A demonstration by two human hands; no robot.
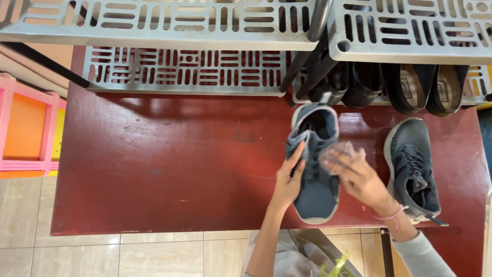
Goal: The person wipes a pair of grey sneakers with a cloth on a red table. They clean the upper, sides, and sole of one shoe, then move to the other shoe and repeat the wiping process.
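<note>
Head view: two dark grey sneakers lie on a dark red tabletop (154,169), in front of a grey slotted shoe rack (195,72).

State of the hands:
- The left hand (289,182) rests on the left side of the nearer sneaker (313,164), fingers extended along its upper and thumb side against the shoe. It steadies the shoe rather than lifting it; the sole rim lies flat on the tabletop.
- The right hand (361,179) pinches a small, crumpled, pale translucent wipe (341,154) in its fingertips and presses it against the right side of the same sneaker, at the lace area. A thin pink band sits on that wrist.

Location of the items: the held sneaker lies near the front edge of the tabletop, toe toward the person and heel opening toward the rack. The second sneaker (414,169) lies just to the right, apart from the first, laces loose; neither hand touches it.

Progress, as a judgement: work on the first sneaker appears to be under way, with the wipe at mid-upper. The pictures do not show which areas are already cleaned. The second sneaker appears not yet handled.

Surroundings: dark shoes and sandals (410,87) stand on the lower rack shelf. A pink and orange plastic rack (28,131) stands on the tiled floor at far left.
</note>
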